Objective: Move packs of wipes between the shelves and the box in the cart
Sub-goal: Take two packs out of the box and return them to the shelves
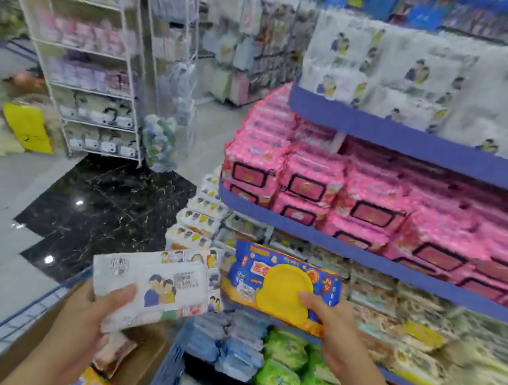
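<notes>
My left hand (90,310) grips a white pack of wipes (158,285) printed with cartoon figures and a price sticker, held above the cardboard box (147,360) in the cart (13,323). My right hand (329,328) grips a blue and orange pack with a round yellow lid (283,289), thumb on the lid, in front of the shelves (350,246). Inside the box lie an orange pack (91,382) and a pinkish pack (113,353). The picture is blurred by motion.
Blue shelves on the right carry white packs (415,77) on top, pink packs (355,196) below, then mixed, blue (230,343) and green packs (291,365). A white wire rack (95,81) stands across the aisle. A black marble floor patch (103,208) lies between.
</notes>
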Tool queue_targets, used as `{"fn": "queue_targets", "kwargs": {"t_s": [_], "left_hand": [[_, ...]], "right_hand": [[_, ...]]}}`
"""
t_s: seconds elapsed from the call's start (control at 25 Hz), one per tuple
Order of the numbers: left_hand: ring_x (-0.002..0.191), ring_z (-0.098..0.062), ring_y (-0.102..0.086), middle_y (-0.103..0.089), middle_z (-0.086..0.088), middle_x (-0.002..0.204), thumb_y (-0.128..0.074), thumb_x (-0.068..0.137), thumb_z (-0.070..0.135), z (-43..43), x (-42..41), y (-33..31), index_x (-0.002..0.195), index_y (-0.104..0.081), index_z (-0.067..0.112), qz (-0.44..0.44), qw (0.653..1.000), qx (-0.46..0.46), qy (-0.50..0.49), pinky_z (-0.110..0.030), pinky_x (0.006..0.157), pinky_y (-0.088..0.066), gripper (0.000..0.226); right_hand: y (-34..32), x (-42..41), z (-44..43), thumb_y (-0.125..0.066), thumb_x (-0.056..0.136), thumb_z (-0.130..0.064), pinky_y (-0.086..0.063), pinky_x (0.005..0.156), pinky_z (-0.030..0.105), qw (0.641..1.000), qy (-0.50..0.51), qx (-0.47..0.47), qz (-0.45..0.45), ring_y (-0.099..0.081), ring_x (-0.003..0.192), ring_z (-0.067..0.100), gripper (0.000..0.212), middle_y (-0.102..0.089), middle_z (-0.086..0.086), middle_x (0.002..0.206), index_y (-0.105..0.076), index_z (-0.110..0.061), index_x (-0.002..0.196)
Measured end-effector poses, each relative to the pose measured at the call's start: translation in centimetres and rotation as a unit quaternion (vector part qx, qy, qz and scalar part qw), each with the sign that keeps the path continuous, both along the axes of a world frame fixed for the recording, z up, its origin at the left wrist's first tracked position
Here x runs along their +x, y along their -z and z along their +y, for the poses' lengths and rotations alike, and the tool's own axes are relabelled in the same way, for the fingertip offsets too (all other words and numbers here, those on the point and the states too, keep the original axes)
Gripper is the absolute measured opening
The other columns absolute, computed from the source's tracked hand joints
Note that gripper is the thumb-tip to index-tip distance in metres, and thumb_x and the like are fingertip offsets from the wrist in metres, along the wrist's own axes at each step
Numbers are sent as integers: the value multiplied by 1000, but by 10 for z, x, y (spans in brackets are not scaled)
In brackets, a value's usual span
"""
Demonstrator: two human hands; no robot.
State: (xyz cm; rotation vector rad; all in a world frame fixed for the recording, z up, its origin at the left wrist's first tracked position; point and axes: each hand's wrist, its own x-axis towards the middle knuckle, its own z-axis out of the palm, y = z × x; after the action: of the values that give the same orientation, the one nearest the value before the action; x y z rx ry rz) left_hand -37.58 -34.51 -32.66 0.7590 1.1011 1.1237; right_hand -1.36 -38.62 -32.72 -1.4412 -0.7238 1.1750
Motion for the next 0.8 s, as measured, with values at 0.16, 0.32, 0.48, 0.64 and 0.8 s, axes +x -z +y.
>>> {"fn": "queue_targets", "kwargs": {"t_s": [0.16, 0.32, 0.48, 0.64, 0.8], "left_hand": [[97, -37, -75, -76, -16, 115, -76, 71, 18, 25, 97, -27, 122, -66, 12, -11, 997, 38, 71, -41, 69, -64, 52], [100, -38, -74, -75, -17, 118, -90, 54, 25, 48, 202, -48, 127, -66, 14, -33, 990, 57, 123, -45, 80, -59, 77], [81, -30, -77, -78, -17, 106, -68, 72, 14, 62, 310, -67, 118, -68, 6, -53, 976, 85, 193, -39, 59, -64, 47], [101, -48, -71, -72, -28, 117, -66, 73, 11, 72, 403, -87, 122, -67, 3, -68, 960, 82, 260, -48, 70, -64, 50], [84, -41, -76, -74, -28, 110, -87, 60, 23, 63, 498, -121, 103, -75, 4, -78, 915, 129, 375, -43, 60, -65, 48]], "right_hand": [[-30, 89, -25, -98, 20, -59, -62, 79, 47, 997, 61, 36, 3, -75, 95, 33, 113, -78, 10, 106, -67, -13, 118], [-64, 182, -51, -99, 21, -58, -59, 86, 51, 991, 114, 72, -15, -75, 97, 33, 112, -78, 9, 108, -66, -13, 119], [-92, 259, -90, -100, 26, -52, -61, 77, 48, 975, 199, 97, -23, -75, 94, 35, 105, -78, 12, 105, -67, -12, 117], [-123, 308, -139, -97, 42, -37, -60, 83, 53, 953, 278, 114, -34, -76, 92, 35, 85, -78, 13, 103, -67, -10, 117], [-145, 352, -189, -99, 19, -55, -59, 86, 57, 913, 380, 124, -77, -75, 95, 37, 108, -78, 13, 106, -69, -14, 114]]}}
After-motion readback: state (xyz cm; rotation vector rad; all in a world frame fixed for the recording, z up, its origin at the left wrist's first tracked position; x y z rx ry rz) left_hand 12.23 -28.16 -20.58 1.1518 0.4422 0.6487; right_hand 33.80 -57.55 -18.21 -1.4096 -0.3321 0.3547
